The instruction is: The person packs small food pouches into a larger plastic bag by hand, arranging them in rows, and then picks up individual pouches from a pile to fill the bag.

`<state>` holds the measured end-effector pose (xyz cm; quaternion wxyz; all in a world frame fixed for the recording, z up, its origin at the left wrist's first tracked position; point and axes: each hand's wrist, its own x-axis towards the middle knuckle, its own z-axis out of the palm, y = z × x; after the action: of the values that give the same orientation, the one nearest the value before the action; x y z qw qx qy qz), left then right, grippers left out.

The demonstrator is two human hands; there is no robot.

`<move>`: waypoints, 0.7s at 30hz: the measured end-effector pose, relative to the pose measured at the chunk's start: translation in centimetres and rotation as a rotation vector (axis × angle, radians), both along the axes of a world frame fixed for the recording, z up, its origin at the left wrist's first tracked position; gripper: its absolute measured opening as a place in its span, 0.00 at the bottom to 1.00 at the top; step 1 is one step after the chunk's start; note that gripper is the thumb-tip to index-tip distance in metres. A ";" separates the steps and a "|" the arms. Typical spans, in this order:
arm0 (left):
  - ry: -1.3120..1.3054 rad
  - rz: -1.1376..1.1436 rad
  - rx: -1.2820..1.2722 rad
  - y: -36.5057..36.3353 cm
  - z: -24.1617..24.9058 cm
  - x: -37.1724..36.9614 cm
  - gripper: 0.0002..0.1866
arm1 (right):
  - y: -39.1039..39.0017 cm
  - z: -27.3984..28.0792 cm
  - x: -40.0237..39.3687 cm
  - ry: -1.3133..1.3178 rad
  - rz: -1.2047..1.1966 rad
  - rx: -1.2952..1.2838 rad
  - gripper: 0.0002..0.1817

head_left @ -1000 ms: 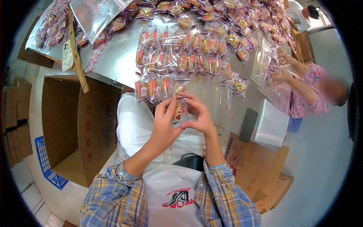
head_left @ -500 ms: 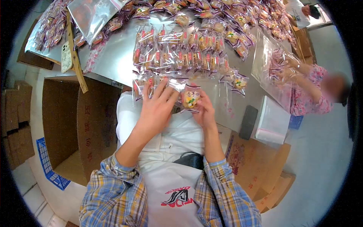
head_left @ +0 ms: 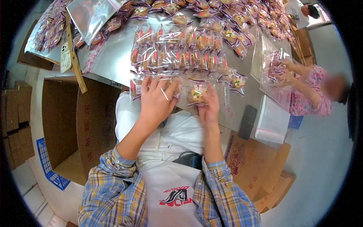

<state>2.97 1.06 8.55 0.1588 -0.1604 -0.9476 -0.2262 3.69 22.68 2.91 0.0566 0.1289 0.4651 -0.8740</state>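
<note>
My left hand (head_left: 155,104) lies with its fingers spread over a front row of wrapped pastries (head_left: 137,89), which sit on edge in clear plastic. At that row's right end, my right hand (head_left: 210,108), a little blurred, grips one wrapped pastry (head_left: 197,93) by its right side. This pastry faces up, with a yellow and white print and purple edges. Just beyond my hands, more wrapped pastries (head_left: 176,58) stand packed in rows under clear film. One more wrapped pastry (head_left: 238,82) lies flat to the right.
A heap of wrapped pastries (head_left: 261,15) covers the table's far side. Left are a wooden strip (head_left: 75,56), a phone (head_left: 65,56) and an open carton (head_left: 81,125). On the right, a co-worker (head_left: 315,89) handles a filled bag near a stack of clear bags (head_left: 270,119).
My right hand has moved slightly right and the pastry in it has shifted right and away from me. My left hand stays over the row. The co-worker's hands have shifted a little.
</note>
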 end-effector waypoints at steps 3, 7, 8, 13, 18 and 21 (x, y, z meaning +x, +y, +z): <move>-0.010 -0.043 -0.080 0.1 0.6 0.0 0.31 | -1.5 -0.3 0.1 0.123 -0.048 0.455 0.39; -0.034 -0.110 -0.182 0.3 0.1 0.1 0.32 | -3.8 3.2 0.4 0.659 0.079 1.174 0.46; -0.050 -0.110 -0.158 0.4 0.4 0.2 0.32 | -4.1 2.9 0.5 0.641 0.124 1.160 0.52; 0.028 -0.166 -0.236 0.6 0.7 -0.1 0.33 | -3.4 1.3 0.0 0.677 0.149 1.222 0.51; 0.025 -0.164 -0.253 1.5 0.2 0.4 0.35 | -3.7 2.6 -0.3 0.658 0.163 1.329 0.50; 0.066 -0.111 -0.202 1.9 0.4 0.1 0.30 | -3.3 4.3 0.3 0.487 0.340 1.145 0.50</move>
<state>3.07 2.98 8.97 0.1599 -0.2351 -0.9495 -0.1326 3.99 19.38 7.25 0.0096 -0.1388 0.8713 -0.4706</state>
